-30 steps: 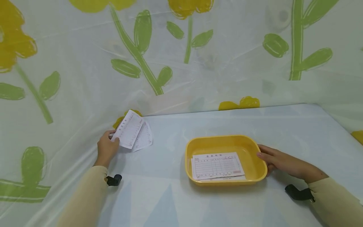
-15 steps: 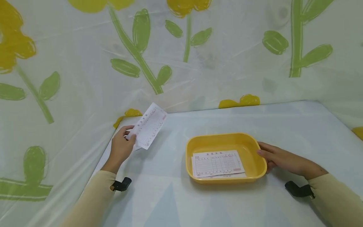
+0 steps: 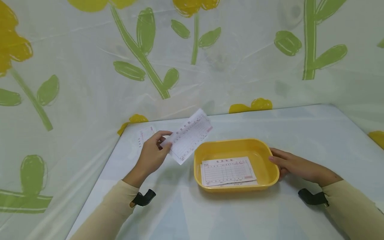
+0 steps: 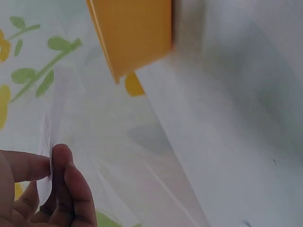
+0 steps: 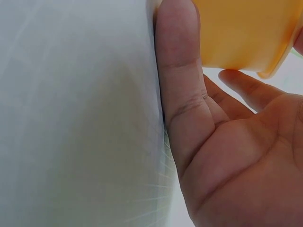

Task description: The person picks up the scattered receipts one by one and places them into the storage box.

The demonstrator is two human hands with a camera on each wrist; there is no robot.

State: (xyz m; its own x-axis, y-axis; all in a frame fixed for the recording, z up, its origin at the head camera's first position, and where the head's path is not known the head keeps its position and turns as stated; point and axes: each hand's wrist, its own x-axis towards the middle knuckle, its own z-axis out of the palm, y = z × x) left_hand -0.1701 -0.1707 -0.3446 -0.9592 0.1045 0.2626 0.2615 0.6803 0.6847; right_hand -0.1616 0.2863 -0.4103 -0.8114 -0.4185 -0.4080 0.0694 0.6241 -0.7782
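Observation:
My left hand [image 3: 152, 154] pinches a white printed receipt slip [image 3: 190, 135] between thumb and fingers, tilted above the table left of the yellow plastic tray [image 3: 237, 189]. In the left wrist view the slip [image 4: 58, 104] is seen nearly edge-on, between thumb and fingertips. Several similar slips [image 3: 228, 170] lie overlapping inside the tray. At the tray's right end my right hand [image 3: 295, 165] holds the rim, thumb at the top edge and fingers against the outer side. The right wrist view shows fingertips touching the tray wall [image 5: 246, 35].
Another printed slip [image 3: 145, 134] lies at the table's back left corner, partly hidden behind my left hand. A pale blue and white cover lies over the table [image 3: 234, 216]. Behind it hangs a flower-patterned sheet [image 3: 240, 66].
My left hand has carried a receipt slip rightward from the back left corner toward the tray, leaving another slip lying there. The right hand has stayed at the tray's right end.

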